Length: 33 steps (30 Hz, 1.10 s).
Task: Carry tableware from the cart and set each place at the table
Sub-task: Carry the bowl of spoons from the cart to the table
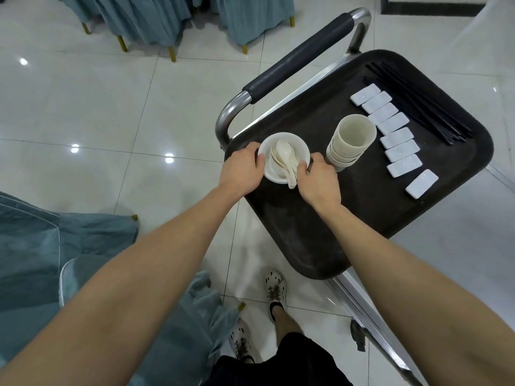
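Observation:
A white bowl [280,140] holding several white spoons [284,158] sits at the near left corner of the black cart tray [306,218]. My left hand [242,171] grips the bowl's left rim, thumb over the edge. My right hand [317,179] grips the bowl's right rim, fingers curled beside the spoon handles. To the right stands a tall stack of cream cups [351,140]. Beyond it lies a row of several white rectangular rests [395,135], with black chopsticks [418,104] along the tray's far edge.
The cart's padded push handle [301,57] runs behind the tray on a steel frame [231,115]. Chairs in blue-grey covers stand at the top [145,18] and at the lower left [41,246]. Glossy tiled floor surrounds the cart; my feet are below.

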Each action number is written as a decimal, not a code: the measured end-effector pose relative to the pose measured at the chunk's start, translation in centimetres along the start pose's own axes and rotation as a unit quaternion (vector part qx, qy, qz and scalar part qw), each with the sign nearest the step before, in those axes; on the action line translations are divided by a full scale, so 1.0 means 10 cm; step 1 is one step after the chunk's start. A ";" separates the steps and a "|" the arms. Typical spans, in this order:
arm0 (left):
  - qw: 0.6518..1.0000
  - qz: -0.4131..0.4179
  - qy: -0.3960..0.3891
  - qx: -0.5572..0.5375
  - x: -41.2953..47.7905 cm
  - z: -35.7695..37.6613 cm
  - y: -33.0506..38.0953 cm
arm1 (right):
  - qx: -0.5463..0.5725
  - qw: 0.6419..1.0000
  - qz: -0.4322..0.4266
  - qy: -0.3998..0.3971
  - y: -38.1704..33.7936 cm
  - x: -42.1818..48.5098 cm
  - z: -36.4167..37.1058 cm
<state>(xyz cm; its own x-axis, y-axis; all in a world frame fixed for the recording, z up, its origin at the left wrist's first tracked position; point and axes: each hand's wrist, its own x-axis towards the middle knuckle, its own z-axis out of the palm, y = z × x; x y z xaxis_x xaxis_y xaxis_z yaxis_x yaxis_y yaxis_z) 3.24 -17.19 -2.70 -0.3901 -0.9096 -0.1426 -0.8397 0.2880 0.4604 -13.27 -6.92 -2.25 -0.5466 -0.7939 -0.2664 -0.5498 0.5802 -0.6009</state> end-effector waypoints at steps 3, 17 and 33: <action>1.000 -0.004 0.006 -0.003 -0.09 -0.08 -0.07 | -0.010 1.000 -0.012 -0.006 -0.09 -0.06 0.00; 0.990 -0.106 0.081 -0.043 -0.77 -0.85 -0.87 | -0.014 0.988 -0.146 -0.048 -0.96 -0.42 0.46; 0.939 -0.255 0.225 -0.057 -2.19 -1.78 -2.09 | -0.009 0.937 -0.310 -0.158 -2.37 -1.42 1.40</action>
<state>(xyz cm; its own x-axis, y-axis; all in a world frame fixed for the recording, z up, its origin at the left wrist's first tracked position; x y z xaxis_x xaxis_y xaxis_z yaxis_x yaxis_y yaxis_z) 36.06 -8.66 6.40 0.2728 -0.9621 0.0020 -0.8180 -0.2308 0.5269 16.33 -11.93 5.22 0.0946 -0.9922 -0.0816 -0.7124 -0.0103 -0.7017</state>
